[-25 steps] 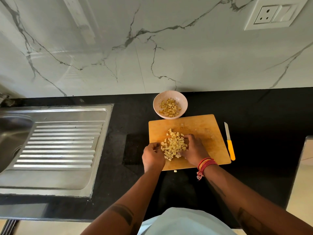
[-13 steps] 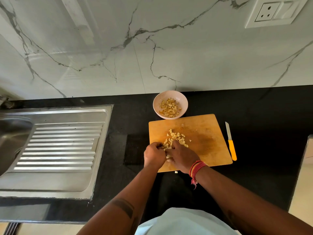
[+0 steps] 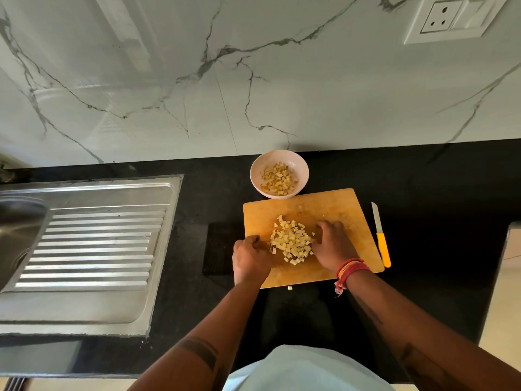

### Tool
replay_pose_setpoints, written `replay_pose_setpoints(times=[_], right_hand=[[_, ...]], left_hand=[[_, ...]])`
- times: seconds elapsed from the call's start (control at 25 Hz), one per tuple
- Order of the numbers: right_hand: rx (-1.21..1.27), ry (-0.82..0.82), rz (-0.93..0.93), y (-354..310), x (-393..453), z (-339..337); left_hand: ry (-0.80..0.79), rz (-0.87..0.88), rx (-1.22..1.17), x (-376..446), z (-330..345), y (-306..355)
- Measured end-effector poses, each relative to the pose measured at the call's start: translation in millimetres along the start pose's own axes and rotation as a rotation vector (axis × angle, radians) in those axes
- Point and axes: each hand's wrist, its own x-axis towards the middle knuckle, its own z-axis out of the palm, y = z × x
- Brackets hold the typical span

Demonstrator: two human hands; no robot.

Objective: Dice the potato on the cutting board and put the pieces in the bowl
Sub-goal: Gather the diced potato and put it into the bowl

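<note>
The heap of small pale-yellow potato cubes (image 3: 291, 241) is flanked at nine by the left hand (image 3: 250, 259) and at three by the right hand (image 3: 332, 245), neither plainly closed on it; light, loose and slippery, it is best cupped from both sides.

A single head-worn wide-angle camera looked forward and steeply down from above the table's (image 3: 423, 176) near edge, facing the marble wall (image 3: 253, 80) behind its far edge, close over both forearms.

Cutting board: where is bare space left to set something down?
On the cutting board, the far right corner is bare, between bowl and knife. Black counter beyond the knife is free. The middle is crowded by potato pieces, left hand and right hand.
</note>
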Motion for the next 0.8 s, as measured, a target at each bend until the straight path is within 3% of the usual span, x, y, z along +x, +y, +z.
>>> replay_pose_setpoints(times=[0.2, 0.36, 0.48, 0.64, 0.8], right_hand=[[0.009, -0.082, -0.031, -22.5, 7.8, 9.3], [0.133, 0.004, -0.125, -31.4, 8.8, 1.3], [0.128, 0.074, -0.102, -29.6, 16.9, -7.7], [-0.089, 0.007, 0.076, -31.0, 28.2, -8.4], [-0.069, -0.099, -0.103, -39.7, 31.9, 2.0]], left_hand=[[-0.084, -0.056, -0.127, -1.1, 8.3, 21.7], [-0.107, -0.065, -0.295, 2.2, 12.3, 28.0], [-0.059, -0.011, -0.222, 11.5, 5.8, 29.9], [-0.059, -0.022, -0.020, 24.8, 1.2, 30.6], [-0.213, -0.005, 0.000, 27.8, 4.3, 46.9]])
